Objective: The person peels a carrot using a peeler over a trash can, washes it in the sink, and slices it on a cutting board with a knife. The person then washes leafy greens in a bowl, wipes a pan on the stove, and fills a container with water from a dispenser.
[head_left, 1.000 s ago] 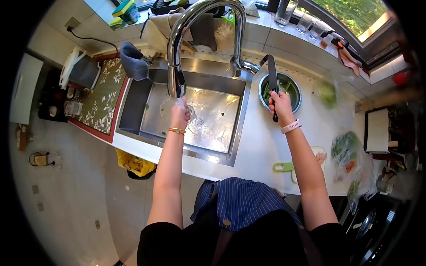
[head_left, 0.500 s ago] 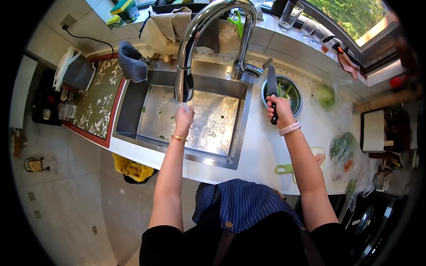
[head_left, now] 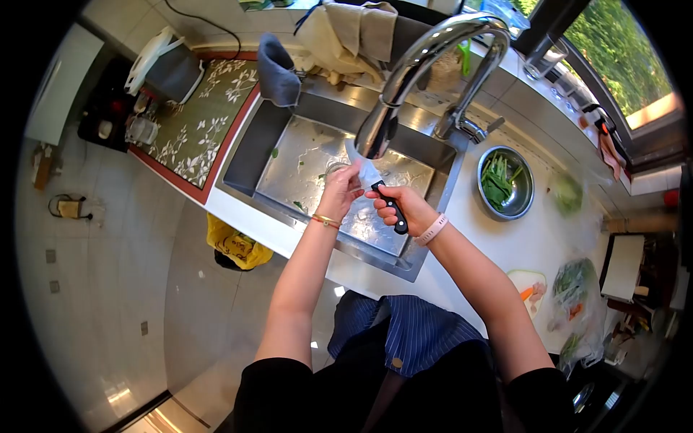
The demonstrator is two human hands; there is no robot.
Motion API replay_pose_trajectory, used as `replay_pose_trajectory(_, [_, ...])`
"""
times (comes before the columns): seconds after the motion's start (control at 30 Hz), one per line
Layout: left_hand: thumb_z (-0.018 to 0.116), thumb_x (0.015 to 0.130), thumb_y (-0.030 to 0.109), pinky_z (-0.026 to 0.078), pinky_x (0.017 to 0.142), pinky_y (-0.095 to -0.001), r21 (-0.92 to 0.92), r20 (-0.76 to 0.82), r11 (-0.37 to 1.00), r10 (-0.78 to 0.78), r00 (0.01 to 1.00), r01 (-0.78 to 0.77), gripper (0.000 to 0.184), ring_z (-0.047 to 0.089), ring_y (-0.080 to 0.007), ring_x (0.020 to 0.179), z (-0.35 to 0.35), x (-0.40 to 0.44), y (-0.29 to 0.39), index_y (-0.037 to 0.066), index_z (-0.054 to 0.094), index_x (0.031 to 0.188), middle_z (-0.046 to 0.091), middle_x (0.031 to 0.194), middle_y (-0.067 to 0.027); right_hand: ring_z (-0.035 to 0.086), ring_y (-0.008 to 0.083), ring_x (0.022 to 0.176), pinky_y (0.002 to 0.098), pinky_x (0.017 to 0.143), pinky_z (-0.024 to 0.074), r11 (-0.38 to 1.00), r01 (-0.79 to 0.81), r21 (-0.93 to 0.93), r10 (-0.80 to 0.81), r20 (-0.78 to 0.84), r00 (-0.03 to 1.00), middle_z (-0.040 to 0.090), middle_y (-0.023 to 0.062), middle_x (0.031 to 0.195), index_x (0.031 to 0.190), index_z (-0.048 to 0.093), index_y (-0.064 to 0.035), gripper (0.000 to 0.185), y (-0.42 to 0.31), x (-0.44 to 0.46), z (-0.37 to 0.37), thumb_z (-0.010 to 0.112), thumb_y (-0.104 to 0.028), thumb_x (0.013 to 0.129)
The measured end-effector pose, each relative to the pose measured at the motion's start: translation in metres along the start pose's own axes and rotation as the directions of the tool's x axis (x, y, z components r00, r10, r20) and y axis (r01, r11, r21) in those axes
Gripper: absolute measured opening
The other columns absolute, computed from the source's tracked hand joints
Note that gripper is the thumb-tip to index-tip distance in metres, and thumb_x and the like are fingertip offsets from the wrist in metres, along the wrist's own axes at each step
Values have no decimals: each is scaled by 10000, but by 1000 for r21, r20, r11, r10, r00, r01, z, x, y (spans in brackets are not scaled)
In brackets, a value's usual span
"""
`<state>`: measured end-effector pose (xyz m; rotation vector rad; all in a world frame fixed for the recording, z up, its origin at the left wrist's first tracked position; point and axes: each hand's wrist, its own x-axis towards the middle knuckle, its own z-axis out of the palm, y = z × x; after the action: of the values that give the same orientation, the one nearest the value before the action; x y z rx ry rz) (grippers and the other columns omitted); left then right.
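Right fingers [head_left: 381, 204] wrapped round knife [head_left: 393, 211], moved from bowl [head_left: 519, 192] to sink [head_left: 289, 148], left fingers [head_left: 350, 175] at blade [head_left: 370, 174], their grip unclear

Knife [head_left: 369, 173] over sink [head_left: 249, 162], under faucet [head_left: 408, 72]; bowl [head_left: 518, 198] to right, greens [head_left: 497, 180] inside.

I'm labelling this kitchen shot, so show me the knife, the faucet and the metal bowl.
Knife [head_left: 390, 206], head view, on its black handle.
Faucet [head_left: 424, 50], head view, on its curved neck.
Metal bowl [head_left: 520, 195], head view, on its bare inner wall.
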<state>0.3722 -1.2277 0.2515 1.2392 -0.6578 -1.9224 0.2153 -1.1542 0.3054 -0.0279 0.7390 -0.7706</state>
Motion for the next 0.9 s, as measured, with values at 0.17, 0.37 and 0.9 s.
replay_pose_trajectory(0.17, [667,817,169,446,618,-243,-291,27,950,-112,993,115,116,572,-110,684,-35,43,-9,68,616,845,629,774,-18,376,64,479,206,393,318,991,-69,-113,63,-59,996,455,5,669,977,489,8,227,9,0,2,417,-203,936])
replay_pose_trajectory(0.37, [683,791,255,408,485,-254,129,-180,986,-77,981,101,188,547,-103,556,-60,75,-5,86,640,720,646,727,-20,470,114,434,279,368,345,627,109,-772,-517,-306,799,499,48,562,769,537,10,238,44,-35,-40,509,-206,864])
replay_pose_trajectory(0.9, [628,743,118,468,754,-387,915,354,-359,494,794,-185,198,587,-283,948,-68,79,54,88,633,939,600,1021,-99,438,171,359,309,333,350,621,163,-767,-751,-521,406,464,62,505,681,488,-2,213,-107,-89,-109,471,-144,839])
